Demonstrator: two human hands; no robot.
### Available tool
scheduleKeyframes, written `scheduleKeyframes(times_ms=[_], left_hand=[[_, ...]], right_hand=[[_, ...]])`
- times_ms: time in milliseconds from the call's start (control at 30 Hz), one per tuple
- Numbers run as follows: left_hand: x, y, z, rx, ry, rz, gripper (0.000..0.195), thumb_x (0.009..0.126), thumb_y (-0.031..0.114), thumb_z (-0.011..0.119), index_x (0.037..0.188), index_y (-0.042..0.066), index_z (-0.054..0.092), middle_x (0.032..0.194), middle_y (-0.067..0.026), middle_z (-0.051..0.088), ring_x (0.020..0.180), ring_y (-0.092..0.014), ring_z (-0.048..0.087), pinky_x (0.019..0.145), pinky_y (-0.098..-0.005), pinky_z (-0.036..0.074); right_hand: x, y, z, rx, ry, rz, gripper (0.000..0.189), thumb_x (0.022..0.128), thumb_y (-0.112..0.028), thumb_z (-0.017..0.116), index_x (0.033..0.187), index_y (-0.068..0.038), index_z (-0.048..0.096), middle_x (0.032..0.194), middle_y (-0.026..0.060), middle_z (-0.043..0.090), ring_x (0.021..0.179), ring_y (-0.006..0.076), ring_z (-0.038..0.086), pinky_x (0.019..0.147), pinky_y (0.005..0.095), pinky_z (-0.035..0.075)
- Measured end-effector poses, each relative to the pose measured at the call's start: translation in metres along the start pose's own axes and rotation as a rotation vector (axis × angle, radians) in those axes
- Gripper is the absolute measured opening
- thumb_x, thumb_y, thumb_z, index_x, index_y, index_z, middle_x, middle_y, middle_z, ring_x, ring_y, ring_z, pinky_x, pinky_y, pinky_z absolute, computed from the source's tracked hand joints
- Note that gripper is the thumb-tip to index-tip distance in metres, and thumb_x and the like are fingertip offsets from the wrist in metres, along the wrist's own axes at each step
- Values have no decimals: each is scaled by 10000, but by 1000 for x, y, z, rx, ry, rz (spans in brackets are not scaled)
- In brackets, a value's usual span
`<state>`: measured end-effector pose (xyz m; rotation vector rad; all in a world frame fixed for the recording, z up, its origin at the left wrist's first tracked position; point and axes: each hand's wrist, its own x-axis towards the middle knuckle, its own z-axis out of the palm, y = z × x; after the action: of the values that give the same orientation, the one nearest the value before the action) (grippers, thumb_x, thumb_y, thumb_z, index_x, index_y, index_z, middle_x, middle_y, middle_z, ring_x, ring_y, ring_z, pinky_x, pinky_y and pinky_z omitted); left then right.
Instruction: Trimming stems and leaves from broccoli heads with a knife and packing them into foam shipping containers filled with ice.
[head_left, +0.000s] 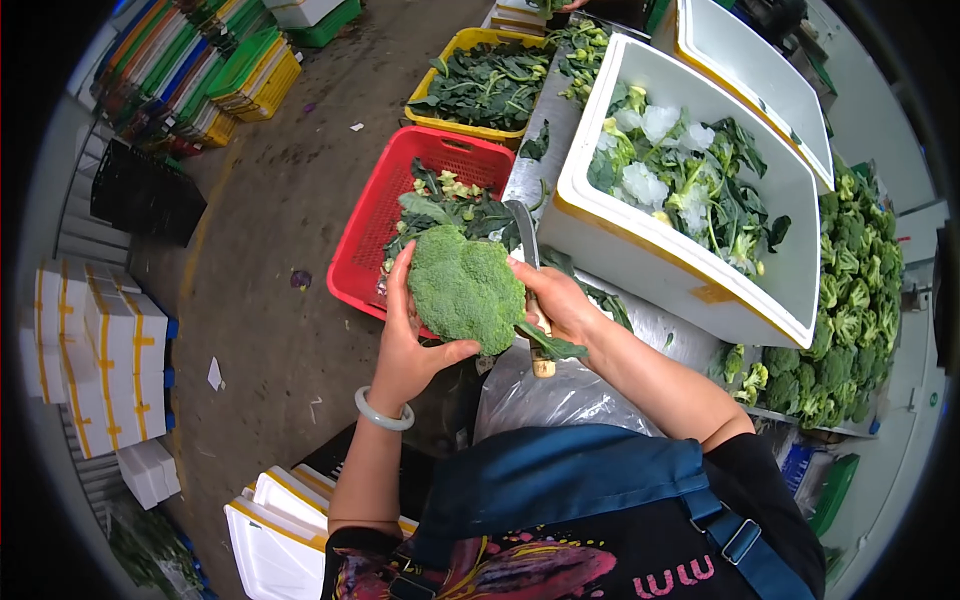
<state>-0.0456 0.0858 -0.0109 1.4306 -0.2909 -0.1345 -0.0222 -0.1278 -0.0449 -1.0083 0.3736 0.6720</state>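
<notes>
My left hand (412, 330) grips the left side of a large green broccoli head (466, 289), its crown facing the camera. On the other side, my right hand (559, 304) holds a knife with a wooden handle (543, 366), its curved blade (523, 232) pointing away from me, and touches the broccoli's right edge. A leaf (556, 345) sticks out below that hand. Beneath and beyond the broccoli is a red plastic basket (360, 217) with leaves and cut pieces. To the right, a white foam box (637, 259) contains leafy broccoli and ice.
A yellow basket (465, 127) full of leaves stands beyond the red one. Broccoli heads (847, 322) are piled on the metal table (675, 330) at right. Foam boxes (112, 352) and stacked crates (255, 75) stand at left. Part of another person's hand (575, 4) shows at the top.
</notes>
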Motion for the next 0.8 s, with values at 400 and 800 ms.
scheduleKeyframes(times_ms=[400, 800], left_hand=[[15, 8, 33, 413, 108, 29, 1132, 617, 273, 931, 1495, 23, 262, 1413, -149, 428, 1292, -259, 460, 1110, -413, 371], [19, -20, 24, -599, 320, -189, 690, 875, 78, 644, 1476, 32, 308, 1389, -135, 483, 1298, -236, 481, 1110, -405, 385]], right_hand=[[-18, -8, -12, 156, -27, 174, 382, 1037, -426, 508, 1077, -59, 608, 679, 25, 544, 471, 85, 447, 401, 241, 371], [-19, -24, -16, 128, -361, 51, 195, 957, -182, 671, 1008, -54, 532, 784, 25, 513, 527, 65, 437, 425, 220, 372]])
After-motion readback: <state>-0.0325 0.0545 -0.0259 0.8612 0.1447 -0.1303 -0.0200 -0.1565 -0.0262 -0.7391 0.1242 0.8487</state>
